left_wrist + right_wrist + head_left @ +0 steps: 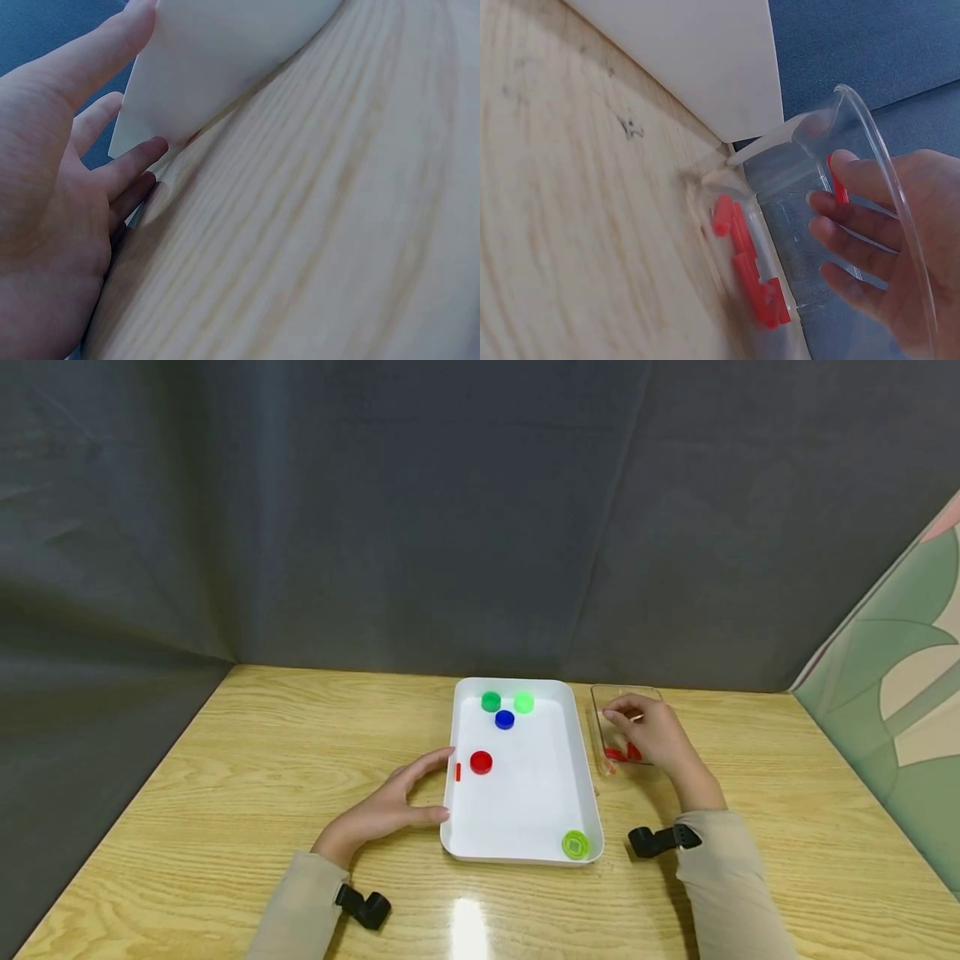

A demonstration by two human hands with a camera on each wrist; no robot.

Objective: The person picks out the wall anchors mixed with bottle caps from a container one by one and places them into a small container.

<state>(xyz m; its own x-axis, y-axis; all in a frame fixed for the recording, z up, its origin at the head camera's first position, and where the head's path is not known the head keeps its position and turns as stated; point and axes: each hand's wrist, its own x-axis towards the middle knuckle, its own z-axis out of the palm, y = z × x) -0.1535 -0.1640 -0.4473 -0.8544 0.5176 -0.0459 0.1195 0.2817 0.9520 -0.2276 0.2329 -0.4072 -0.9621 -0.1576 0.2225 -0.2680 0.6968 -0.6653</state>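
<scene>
A white rectangular tray (536, 785) stands mid-table. My left hand (386, 810) is spread along its left side, thumb and fingertips touching the wall; the left wrist view shows this hand (67, 180) against the tray wall (217, 60). My right hand (656, 731) is over a clear plastic box (596, 693). Between thumb and forefinger it pinches a small red stick (838, 180), seen through the clear wall in the right wrist view. Several more red sticks (754, 289) lie on the box's bottom. One red stick (458, 772) is inside the tray, near its left wall.
Inside the tray sit round caps: dark green (491, 702), bright green (523, 702), blue (505, 720), red (481, 762) and a yellow-green one (575, 845) at the near right corner. A dark curtain (420, 527) hangs behind the wooden table (247, 760). A patterned panel (900, 693) stands at right.
</scene>
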